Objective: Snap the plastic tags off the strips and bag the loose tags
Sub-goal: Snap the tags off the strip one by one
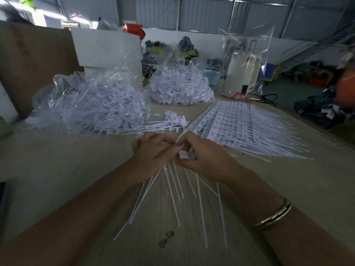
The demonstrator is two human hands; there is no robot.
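My left hand [151, 152] and my right hand [199, 152] meet over the middle of the wooden table [57, 169]. Together they grip one strip of white plastic tags [186, 155], whose long thin tails fan out toward me. My right fingers pinch a tag head on that strip. A stack of whole strips [244, 125] lies to the right. A small pile of loose tags [169, 121] rests just beyond my hands. Two clear bags hold loose tags: a big one [92, 106] at the left and a second one [180, 87] behind the middle.
An empty clear bag [247, 54] stands upright at the back right around a white jug [243, 70]. A brown board [34, 60] and a white panel [105, 47] stand behind the left bag. A person in dark clothes [343, 89] sits at the right edge.
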